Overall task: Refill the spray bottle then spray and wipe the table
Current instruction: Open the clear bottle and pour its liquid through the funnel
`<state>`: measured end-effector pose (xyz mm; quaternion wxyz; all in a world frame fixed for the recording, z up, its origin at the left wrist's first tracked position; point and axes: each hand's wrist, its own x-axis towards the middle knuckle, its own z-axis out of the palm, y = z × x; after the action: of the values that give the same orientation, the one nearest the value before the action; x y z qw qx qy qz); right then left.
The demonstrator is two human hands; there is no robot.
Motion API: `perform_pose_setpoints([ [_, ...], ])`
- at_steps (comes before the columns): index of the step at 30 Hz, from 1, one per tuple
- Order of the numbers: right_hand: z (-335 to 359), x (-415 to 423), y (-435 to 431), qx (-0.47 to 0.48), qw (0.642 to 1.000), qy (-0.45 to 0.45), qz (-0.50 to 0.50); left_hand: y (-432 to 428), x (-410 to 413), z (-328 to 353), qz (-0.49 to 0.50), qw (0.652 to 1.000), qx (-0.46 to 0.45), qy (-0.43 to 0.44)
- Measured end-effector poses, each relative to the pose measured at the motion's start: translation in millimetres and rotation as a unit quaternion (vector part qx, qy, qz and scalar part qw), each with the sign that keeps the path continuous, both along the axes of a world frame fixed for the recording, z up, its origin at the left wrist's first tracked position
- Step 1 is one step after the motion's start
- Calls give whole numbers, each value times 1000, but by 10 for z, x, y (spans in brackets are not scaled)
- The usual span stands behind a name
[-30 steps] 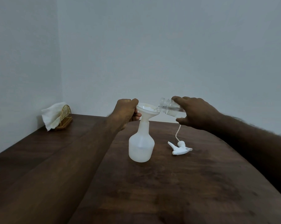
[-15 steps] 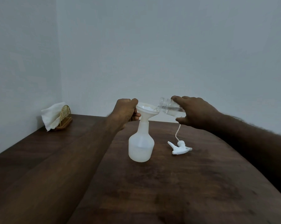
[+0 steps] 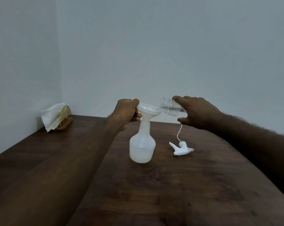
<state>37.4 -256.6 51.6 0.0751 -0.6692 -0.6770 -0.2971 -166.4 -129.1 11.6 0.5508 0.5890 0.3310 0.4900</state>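
A white translucent spray bottle (image 3: 142,147) stands upright in the middle of the dark wooden table (image 3: 178,190), with a white funnel (image 3: 148,111) seated in its neck. My left hand (image 3: 126,112) grips the funnel's left rim. My right hand (image 3: 195,112) holds a clear water bottle (image 3: 171,108) tipped almost level, its open mouth over the funnel's right edge, and water runs into the funnel. The bottle's white trigger sprayer head (image 3: 181,148) lies on the table to the right, its thin tube trailing back under my right hand.
A white cloth (image 3: 51,117) hangs in a gold wire holder (image 3: 65,117) at the table's far left corner, against the wall. Grey walls close the table's left and far sides. My forearms cross the near table on both sides.
Both hands and the spray bottle hold nearly the same place. The water bottle stays tipped over the funnel and pouring goes on.
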Motion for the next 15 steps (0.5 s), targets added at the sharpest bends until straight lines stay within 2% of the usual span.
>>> perform_pose_setpoints([
  [15,26,-13,-14,-2,1000,-9,-6,-25,-19,6,0,1000,4,11],
])
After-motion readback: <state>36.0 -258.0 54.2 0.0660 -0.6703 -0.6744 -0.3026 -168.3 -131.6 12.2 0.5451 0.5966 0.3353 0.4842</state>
